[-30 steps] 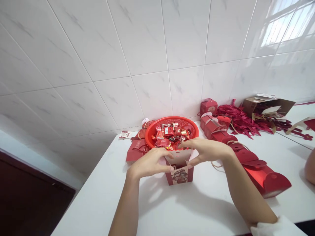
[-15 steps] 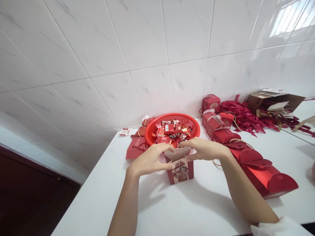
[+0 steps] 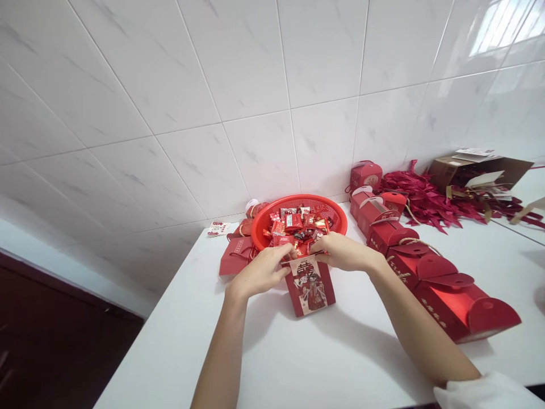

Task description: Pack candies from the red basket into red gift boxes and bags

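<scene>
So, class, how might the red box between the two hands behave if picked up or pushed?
The red box probably feels stiff yet crushable: its flat walls and crisp edges look like card. Pushed near the top, where the left hand and right hand touch it, it might tip, since it stands upright. Weight is unclear; its contents are hidden.

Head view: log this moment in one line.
left hand: illustrated box, top edge | right hand: same edge | basket: behind box, holds sweets

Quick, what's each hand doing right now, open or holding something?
Left hand: closed, holding the red box at its top left.
Right hand: closed, holding its top right.
</scene>
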`<state>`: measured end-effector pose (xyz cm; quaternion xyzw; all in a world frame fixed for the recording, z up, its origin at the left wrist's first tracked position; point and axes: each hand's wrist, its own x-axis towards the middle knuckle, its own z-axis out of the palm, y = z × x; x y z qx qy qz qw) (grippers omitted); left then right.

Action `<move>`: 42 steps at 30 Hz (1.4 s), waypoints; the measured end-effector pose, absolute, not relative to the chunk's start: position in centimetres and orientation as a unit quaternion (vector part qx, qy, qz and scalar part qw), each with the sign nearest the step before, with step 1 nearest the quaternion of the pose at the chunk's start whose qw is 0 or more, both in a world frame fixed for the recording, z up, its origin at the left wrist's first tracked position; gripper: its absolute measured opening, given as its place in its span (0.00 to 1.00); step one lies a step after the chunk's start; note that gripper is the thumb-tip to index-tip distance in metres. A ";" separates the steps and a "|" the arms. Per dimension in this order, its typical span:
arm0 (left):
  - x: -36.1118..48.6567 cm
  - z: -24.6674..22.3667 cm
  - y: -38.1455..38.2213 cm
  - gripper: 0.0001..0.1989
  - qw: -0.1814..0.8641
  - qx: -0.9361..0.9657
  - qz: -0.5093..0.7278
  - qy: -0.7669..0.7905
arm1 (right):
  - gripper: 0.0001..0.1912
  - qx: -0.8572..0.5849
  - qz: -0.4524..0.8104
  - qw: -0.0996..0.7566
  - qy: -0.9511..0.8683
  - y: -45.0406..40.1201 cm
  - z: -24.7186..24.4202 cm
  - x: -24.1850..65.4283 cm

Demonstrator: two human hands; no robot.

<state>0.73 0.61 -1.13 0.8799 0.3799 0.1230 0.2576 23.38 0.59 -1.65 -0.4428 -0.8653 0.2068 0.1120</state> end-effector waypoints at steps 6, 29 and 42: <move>0.8 -1.4 0.7 0.04 0.252 0.888 0.121 0.364 | 0.21 -0.393 0.288 0.131 -0.863 0.4 -1.2 24.0; 0.6 -1.3 1.0 0.05 0.296 0.868 0.121 0.381 | 0.15 -0.389 0.270 0.127 -0.872 1.5 -2.6 23.4; -4.8 1.3 0.8 0.16 0.264 0.792 0.310 0.455 | 0.14 -0.557 -0.095 0.417 -0.711 -8.4 3.4 30.5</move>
